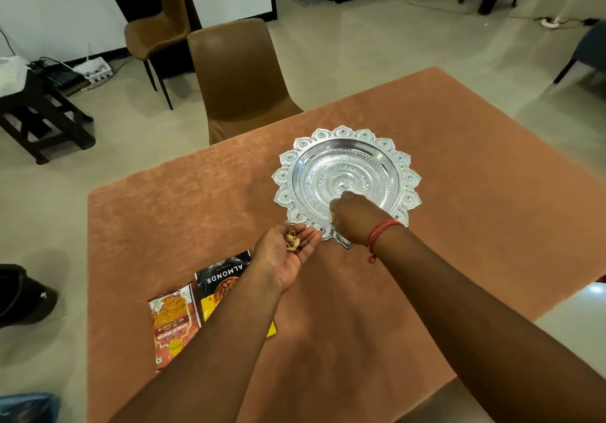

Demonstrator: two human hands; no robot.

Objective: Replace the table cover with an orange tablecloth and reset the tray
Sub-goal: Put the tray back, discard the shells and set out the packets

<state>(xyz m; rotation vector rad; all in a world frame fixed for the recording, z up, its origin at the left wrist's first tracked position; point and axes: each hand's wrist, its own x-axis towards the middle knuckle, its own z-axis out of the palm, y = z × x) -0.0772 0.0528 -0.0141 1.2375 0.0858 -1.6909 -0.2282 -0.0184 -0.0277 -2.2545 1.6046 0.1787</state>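
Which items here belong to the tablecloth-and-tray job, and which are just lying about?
Job: orange tablecloth; silver tray; small shells in left hand; right hand over the tray.
Lying about: almonds packet; garlic snack packet; brown chair.

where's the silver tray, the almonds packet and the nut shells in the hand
silver tray [387, 157]: head view, far inner rim
almonds packet [226, 275]: head view, black top with lettering
nut shells [292, 240]: head view, pile on the left hand's palm
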